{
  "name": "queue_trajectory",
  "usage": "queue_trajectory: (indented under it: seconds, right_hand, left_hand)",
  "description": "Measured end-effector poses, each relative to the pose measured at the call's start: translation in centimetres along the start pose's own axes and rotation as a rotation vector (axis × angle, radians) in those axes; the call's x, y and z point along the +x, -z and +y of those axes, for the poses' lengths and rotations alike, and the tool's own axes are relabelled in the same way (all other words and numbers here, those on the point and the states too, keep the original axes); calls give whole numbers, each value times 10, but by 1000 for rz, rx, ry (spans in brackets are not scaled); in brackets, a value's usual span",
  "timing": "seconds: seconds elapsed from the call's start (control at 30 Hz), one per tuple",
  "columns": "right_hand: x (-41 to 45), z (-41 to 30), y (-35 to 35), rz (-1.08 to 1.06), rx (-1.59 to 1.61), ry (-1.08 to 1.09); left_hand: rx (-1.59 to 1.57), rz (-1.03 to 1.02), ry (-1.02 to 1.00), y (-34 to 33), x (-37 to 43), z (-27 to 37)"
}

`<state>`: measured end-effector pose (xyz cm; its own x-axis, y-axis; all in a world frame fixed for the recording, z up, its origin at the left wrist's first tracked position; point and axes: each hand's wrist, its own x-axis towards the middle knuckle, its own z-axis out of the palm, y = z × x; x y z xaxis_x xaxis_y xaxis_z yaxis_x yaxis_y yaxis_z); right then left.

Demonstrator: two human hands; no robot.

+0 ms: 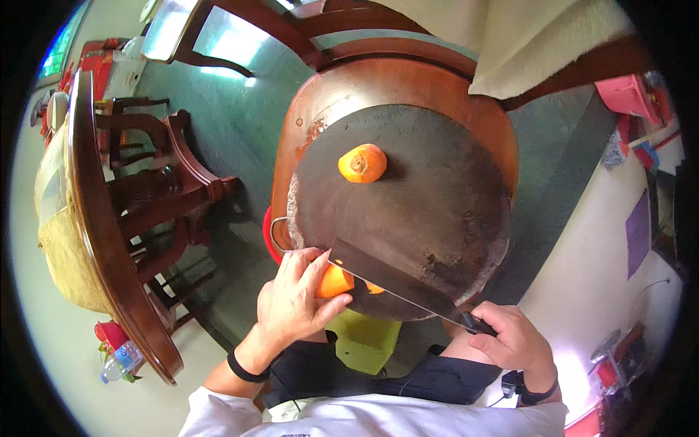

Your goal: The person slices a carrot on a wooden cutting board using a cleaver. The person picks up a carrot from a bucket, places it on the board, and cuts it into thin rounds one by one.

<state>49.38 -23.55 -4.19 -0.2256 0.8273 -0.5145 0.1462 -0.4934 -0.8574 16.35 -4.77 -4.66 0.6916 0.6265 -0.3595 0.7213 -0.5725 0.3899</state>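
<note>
A round, dark chopping board (404, 207) rests on the seat of a wooden chair. My left hand (300, 295) grips a cut piece of carrot (335, 281) at the board's near left edge. In my right hand (508, 333) is the black handle of a cleaver (398, 281), its broad blade slanting up and left over the board to my left fingers. A small orange slice (374, 288) lies by the blade, partly hidden under it. Farther back on the board sits a stubby carrot end (362, 163), its stem scar facing me.
The wooden chair seat (382, 76) shows wet spots behind the board. A yellow-green plastic object (366, 341) is below the board's near edge. At left stand a wooden table (93, 229) and another chair (191, 158). Beige cloth (535, 43) hangs at the upper right.
</note>
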Motion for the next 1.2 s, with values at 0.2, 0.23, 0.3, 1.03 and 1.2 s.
queue_trajectory:
  seconds: [0.2, 0.23, 0.3, 1.03, 1.2]
  right_hand:
    - [0, 23, -25, 90, -93, 105]
    - [0, 18, -29, 86, -92, 131]
    - [1, 10, -44, 96, -95, 182]
    - [-2, -4, -269, 851, -99, 380]
    - [11, 7, -278, 825, 49, 391]
  left_hand:
    - [-85, 272, -50, -36, -6, -2]
    - [-79, 282, -72, -40, -7, -1]
    - [-41, 316, -2, -43, -14, 0]
    - [-292, 635, -88, -87, -25, -3]
    - [-201, 781, -45, -104, -21, -5]
